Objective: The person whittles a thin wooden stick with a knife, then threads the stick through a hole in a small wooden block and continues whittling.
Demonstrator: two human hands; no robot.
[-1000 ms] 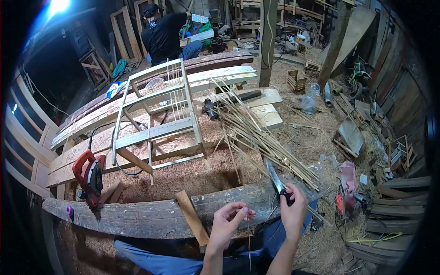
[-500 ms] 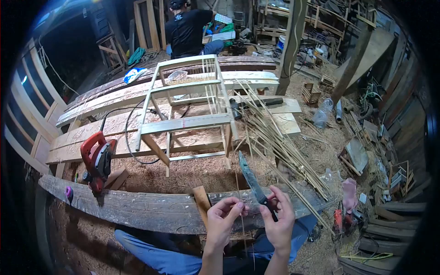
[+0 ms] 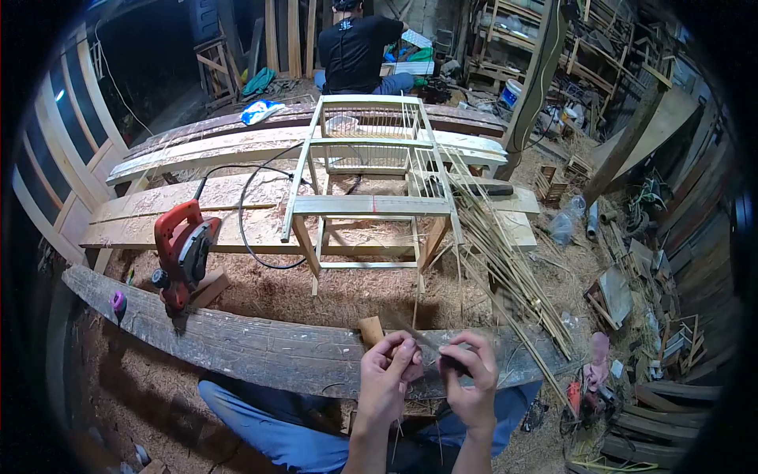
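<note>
My left hand is closed, thumb against fingers, on a thin bamboo strip. One end of the strip rises above the hand and thin ends hang below. In my right hand is a knife, its blade blurred and slanting up to the left, close to the left fingers. Both hands are over the near edge of a worn plank, above my lap. Beyond them stands a cage-like wooden frame with thin bars at its far side.
A red electric planer sits on the plank at left, its cord running back. Several bamboo strips lie in a bundle at right. Behind are long boards among shavings. A person in a black shirt sits at the back.
The view has shifted, so the frame sits further right. The knife blade has swung from upright toward the left hand and is blurred. Both hands keep their holds.
</note>
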